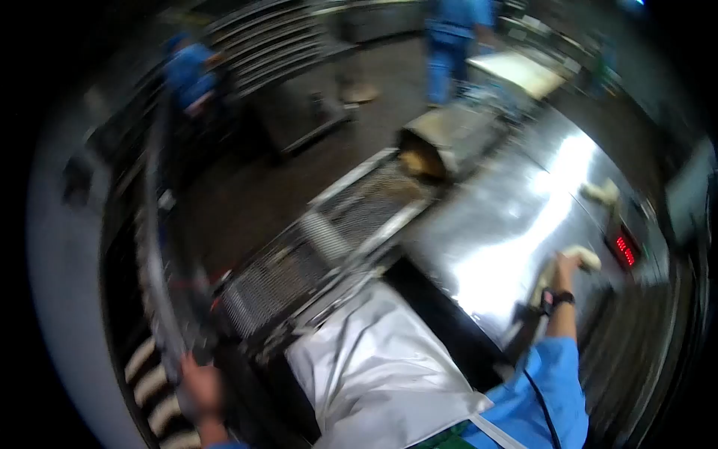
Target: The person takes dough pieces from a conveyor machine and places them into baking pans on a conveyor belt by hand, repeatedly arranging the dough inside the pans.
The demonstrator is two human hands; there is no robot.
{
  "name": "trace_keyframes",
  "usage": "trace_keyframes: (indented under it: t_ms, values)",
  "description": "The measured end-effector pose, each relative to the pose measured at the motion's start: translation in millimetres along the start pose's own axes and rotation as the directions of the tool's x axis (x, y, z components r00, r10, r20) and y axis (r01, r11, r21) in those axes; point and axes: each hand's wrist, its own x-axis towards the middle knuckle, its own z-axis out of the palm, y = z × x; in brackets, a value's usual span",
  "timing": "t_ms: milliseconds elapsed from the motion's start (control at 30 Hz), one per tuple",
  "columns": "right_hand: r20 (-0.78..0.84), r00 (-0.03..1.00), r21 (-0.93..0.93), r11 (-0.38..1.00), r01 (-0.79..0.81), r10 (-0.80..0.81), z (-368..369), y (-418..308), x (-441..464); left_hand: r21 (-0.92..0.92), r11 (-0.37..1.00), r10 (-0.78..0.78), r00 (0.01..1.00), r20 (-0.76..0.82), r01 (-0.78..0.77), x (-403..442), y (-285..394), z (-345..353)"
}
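Observation:
On the right, my right hand (567, 271) is closed on a pale dough piece (586, 258) over the shiny metal table (493, 232). A second dough piece (600, 192) lies farther back, near a scale display with red digits (625, 251). At the lower left, my left hand (200, 383) is at the metal edge of a rack (161, 299); blur hides what its fingers hold. Several pale long pieces (153, 382) sit in the rack beside it.
A mesh conveyor (273, 288) runs from the lower left to a metal housing (449, 138). Two people in blue stand at the back, one left (191, 71), one near the top centre (451, 37). A shelved rack (262, 45) stands behind.

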Motion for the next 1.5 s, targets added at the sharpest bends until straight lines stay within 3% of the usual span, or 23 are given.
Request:
trace_keyframes:
  t_ms: [67, 100, 200, 233, 267, 333, 367, 400, 467, 600, 633, 667, 733, 833, 900, 967, 1033, 1100, 1167, 1300, 1367, 1433, 1500]
  values:
    - [0.212, 0.969, 0.043, 0.992, 0.119, -0.126, 27, 21, 43, -0.008, 0.998, -0.062, 0.998, 0.028, 0.062, -6, 21, -11]
    - [0.297, 0.853, -0.032, 0.888, 0.459, -0.430, 54, 99, 127, 0.005, 0.995, -0.096, 0.991, 0.090, 0.096, -5, 46, -29]
    - [0.625, 0.720, -0.096, 0.885, 0.456, -0.303, 79, 21, 66, 0.029, 0.999, -0.029, 0.999, -0.022, 0.030, 8, 64, -40]
    - [0.664, 0.644, 0.129, 0.907, 0.402, -0.380, 95, -3, 35, 0.075, 0.996, -0.035, 0.996, -0.085, 0.042, 4, 74, -53]
    - [0.624, 0.615, -0.013, 0.781, 0.625, -0.482, 100, -3, 24, 0.091, 0.992, -0.077, 0.991, -0.114, 0.087, 12, 68, -54]
    - [0.712, 0.548, -0.192, 0.629, 0.753, -0.439, 115, -6, 11, 0.113, 0.980, -0.138, 0.967, -0.213, 0.165, 14, 56, -60]
    - [0.746, 0.525, -0.103, 0.709, 0.698, -0.409, 109, -32, -32, 0.118, 0.966, -0.197, 0.952, -0.235, 0.229, 14, 52, -65]
    - [0.734, 0.489, -0.145, 0.594, 0.791, -0.472, 121, -13, -28, 0.115, 0.958, -0.228, 0.942, -0.246, 0.262, 14, 43, -69]
    - [0.744, 0.504, -0.191, 0.583, 0.789, -0.439, 123, -19, -67, 0.114, 0.887, -0.414, 0.881, -0.230, 0.447, 19, 23, -72]
    - [0.889, 0.414, -0.075, 0.828, 0.556, -0.196, 151, -35, -116, 0.084, 0.846, -0.500, 0.839, -0.215, 0.526, 28, 1, -82]
    - [0.943, 0.312, 0.049, 0.973, 0.224, -0.119, 144, -56, -153, 0.102, 0.837, -0.510, 0.834, -0.210, 0.537, 33, -9, -79]
    - [0.980, 0.182, 0.108, 0.983, -0.150, -0.080, 141, -68, -176, 0.109, 0.825, -0.533, 0.827, -0.177, 0.555, 34, -6, -85]
    - [0.918, 0.077, 0.352, 0.886, 0.301, -0.390, 165, -61, -197, 0.103, 0.808, -0.566, 0.813, -0.137, 0.580, 40, -3, -91]
    - [0.999, 0.025, 0.045, 0.999, 0.012, -0.045, 136, -206, -342, 0.163, 0.756, -0.626, 0.773, -0.102, 0.634, 46, -4, -91]
    - [0.992, -0.034, 0.123, 0.991, -0.061, -0.125, 141, -238, -388, 0.144, 0.718, -0.668, 0.732, -0.130, 0.681, 44, -6, -83]
    - [0.891, -0.427, 0.203, 0.977, 0.065, -0.157, 151, -281, -419, 0.126, 0.712, -0.679, 0.723, -0.130, 0.691, 37, -2, -75]
    - [0.726, -0.677, -0.002, 0.984, -0.179, -0.122, 157, -309, -471, 0.162, 0.698, -0.700, 0.712, -0.055, 0.698, 30, 4, -81]
    - [0.515, -0.854, -0.283, 0.926, -0.248, -0.072, 163, -326, -533, 0.163, 0.701, -0.691, 0.718, -0.086, 0.695, 28, -4, -79]
    - [0.411, -0.885, -0.174, 0.934, -0.313, -0.220, 159, -333, -596, 0.176, 0.699, -0.699, 0.715, -0.035, 0.693, 29, -5, -86]
    - [0.336, -0.917, -0.049, 0.968, -0.245, -0.215, 181, -311, -620, 0.156, 0.716, -0.692, 0.722, 0.023, 0.681, 29, -7, -89]
    - [0.361, -0.916, 0.055, 0.984, -0.168, -0.176, 191, -293, -599, 0.069, 0.783, -0.611, 0.785, -0.097, 0.618, 23, -22, -70]
    - [0.464, -0.879, 0.083, 0.993, -0.085, -0.114, 205, -273, -566, 0.192, 0.712, -0.693, 0.720, 0.035, 0.676, 26, -20, -78]
    - [0.621, -0.777, 0.219, 0.975, 0.046, -0.103, 234, -243, -529, 0.182, 0.704, -0.694, 0.720, -0.033, 0.687, 26, -24, -71]
